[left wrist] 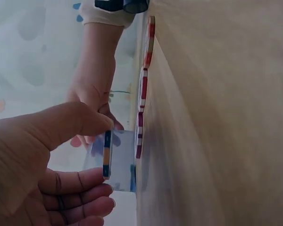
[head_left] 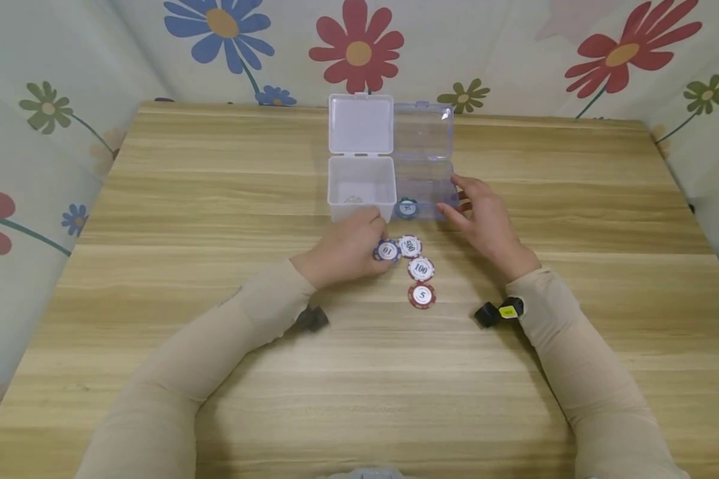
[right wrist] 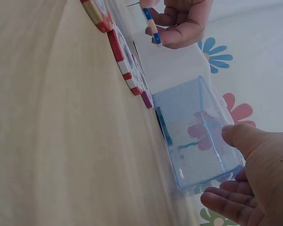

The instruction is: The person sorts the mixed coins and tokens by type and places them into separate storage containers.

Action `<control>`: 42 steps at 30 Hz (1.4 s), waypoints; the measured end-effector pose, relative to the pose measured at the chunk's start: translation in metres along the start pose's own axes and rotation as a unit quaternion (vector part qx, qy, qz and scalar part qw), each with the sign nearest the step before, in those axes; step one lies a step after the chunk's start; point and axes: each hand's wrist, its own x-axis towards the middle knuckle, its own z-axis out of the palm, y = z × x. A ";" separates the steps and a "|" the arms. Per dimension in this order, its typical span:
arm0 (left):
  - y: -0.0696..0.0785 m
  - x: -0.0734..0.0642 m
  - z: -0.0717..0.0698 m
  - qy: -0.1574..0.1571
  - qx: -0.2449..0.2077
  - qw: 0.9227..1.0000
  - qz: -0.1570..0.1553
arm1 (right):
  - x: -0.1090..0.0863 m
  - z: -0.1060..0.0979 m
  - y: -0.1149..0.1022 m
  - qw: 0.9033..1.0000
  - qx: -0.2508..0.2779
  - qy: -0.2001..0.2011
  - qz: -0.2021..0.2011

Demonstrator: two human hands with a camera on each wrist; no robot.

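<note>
My left hand (head_left: 353, 246) pinches a blue-edged poker chip (head_left: 388, 251) marked 10 between thumb and fingers. In the left wrist view this chip (left wrist: 107, 154) is edge-on, held above the table. My right hand (head_left: 488, 219) is at the right side of the open clear box (head_left: 425, 183), thumb and fingers spread around its corner. A green-edged chip (head_left: 407, 207) lies in that box. Beside it stands an open white box (head_left: 362, 213) with a pale chip (head_left: 353, 199) inside. Near the left hand lie the 500 chip (head_left: 410, 246), 100 chip (head_left: 421, 269) and red 5 chip (head_left: 422, 295).
The white lid (head_left: 361, 124) and clear lid (head_left: 423, 132) are folded back toward the flowered wall covering (head_left: 503, 40). Black wrist devices (head_left: 313, 319) sit under the sleeves. The wooden table (head_left: 371, 399) spreads out around everything.
</note>
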 end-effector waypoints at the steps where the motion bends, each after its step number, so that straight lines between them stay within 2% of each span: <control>1: 0.000 0.000 -0.001 0.000 0.001 1.000 0.001 | 0.000 0.000 0.000 1.000 0.002 0.001 -0.001; 13: 0.004 0.004 -0.013 0.003 0.009 1.000 -0.014 | 0.000 0.001 -0.001 1.000 0.001 -0.003 -0.003; 22: 0.007 0.012 -0.023 0.003 0.012 1.000 -0.029 | 0.000 0.001 -0.001 1.000 0.004 -0.002 -0.002; 27: 0.007 0.016 -0.027 0.014 0.005 0.999 -0.032 | 0.000 0.001 -0.001 1.000 0.004 -0.002 -0.005; 37: 0.005 0.030 -0.039 0.033 -0.021 0.999 -0.036 | -0.001 -0.001 -0.001 1.000 0.000 0.000 -0.008; 42: 0.003 0.040 -0.040 0.047 -0.012 0.998 -0.029 | 0.000 -0.001 -0.001 1.000 0.001 -0.002 -0.007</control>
